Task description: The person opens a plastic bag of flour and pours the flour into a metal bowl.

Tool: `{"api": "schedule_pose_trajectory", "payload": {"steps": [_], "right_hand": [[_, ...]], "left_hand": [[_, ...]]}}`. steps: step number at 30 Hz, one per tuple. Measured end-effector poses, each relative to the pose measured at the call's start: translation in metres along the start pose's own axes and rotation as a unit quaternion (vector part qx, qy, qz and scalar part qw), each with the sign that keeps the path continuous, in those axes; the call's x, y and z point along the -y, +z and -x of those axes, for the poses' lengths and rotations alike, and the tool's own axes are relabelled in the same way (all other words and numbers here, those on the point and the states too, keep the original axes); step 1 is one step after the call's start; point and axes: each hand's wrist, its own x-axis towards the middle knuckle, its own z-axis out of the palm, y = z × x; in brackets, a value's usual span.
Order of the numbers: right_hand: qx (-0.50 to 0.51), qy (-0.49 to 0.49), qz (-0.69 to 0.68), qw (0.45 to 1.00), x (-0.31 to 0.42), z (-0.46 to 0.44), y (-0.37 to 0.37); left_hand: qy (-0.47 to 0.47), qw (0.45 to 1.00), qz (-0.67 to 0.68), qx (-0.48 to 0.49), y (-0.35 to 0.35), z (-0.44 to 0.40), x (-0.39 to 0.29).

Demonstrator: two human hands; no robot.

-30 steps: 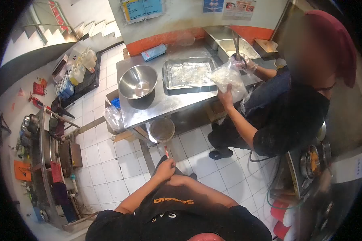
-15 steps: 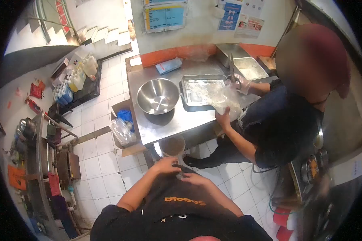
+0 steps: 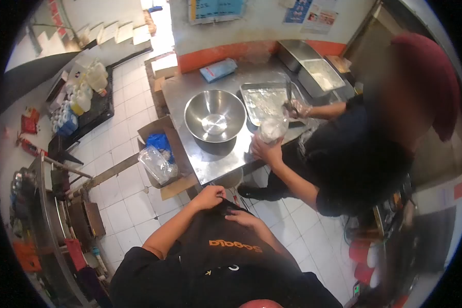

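Observation:
At the front of my body, my left hand (image 3: 210, 197) has its fingers closed on the upper edge of my dark apron (image 3: 215, 226), which carries orange lettering. Lower and to the right, my right hand (image 3: 243, 218) rests against the apron with its fingers stretched out, nothing visible in it. Ahead on the steel table (image 3: 208, 167) stands a wide steel mixing bowl (image 3: 214, 115). A bucket (image 3: 230, 178) shows partly below the table edge, just beyond my hands.
A co-worker (image 3: 354, 154) at the right holds scissors (image 3: 288, 95) and a clear plastic bag (image 3: 272, 129) beside a metal tray (image 3: 269, 100). Left of the table, a cardboard box (image 3: 182, 187) holds plastic bags. Several jugs (image 3: 90, 79) stand on a black platform.
My hands have moved apart, the left rising with the apron edge; the clear item between them is no longer visible. The co-worker's bag has been drawn toward the table's front edge.

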Motion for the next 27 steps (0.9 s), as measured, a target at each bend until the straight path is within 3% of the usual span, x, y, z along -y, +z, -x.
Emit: {"api": "schedule_pose_trajectory", "payload": {"steps": [3, 7, 10, 12, 15, 18, 21, 27], "right_hand": [[0.043, -0.017, -0.039, 0.998, -0.004, -0.005, -0.001], [0.025, -0.101, 0.032, 0.994, 0.002, -0.003, 0.007], [-0.003, -0.109, 0.031, 0.994, 0.013, 0.001, 0.015], [-0.004, -0.111, 0.027, 0.993, 0.015, 0.0, 0.015], [-0.008, -0.124, 0.022, 0.992, 0.012, -0.002, 0.015], [-0.011, -0.124, 0.013, 0.992, 0.003, -0.006, 0.01], [-0.015, -0.122, 0.018, 0.992, -0.002, -0.011, 0.004], [-0.021, -0.13, 0.023, 0.991, -0.003, -0.011, 0.003]], "left_hand": [[-0.037, 0.999, -0.016, 0.023, -0.014, 0.005, -0.002], [-0.068, 0.998, 0.008, -0.004, -0.033, 0.007, 0.02], [-0.054, 0.998, -0.026, -0.033, -0.036, 0.007, 0.02], [-0.092, 0.995, 0.019, -0.04, -0.037, 0.008, 0.013], [-0.032, 0.998, 0.015, -0.055, -0.03, 0.005, 0.022], [-0.099, 0.995, -0.01, -0.013, -0.033, 0.003, 0.023], [-0.042, 0.998, 0.022, -0.041, -0.03, 0.004, 0.024], [-0.051, 0.996, 0.051, -0.046, -0.025, 0.005, 0.03]]}}
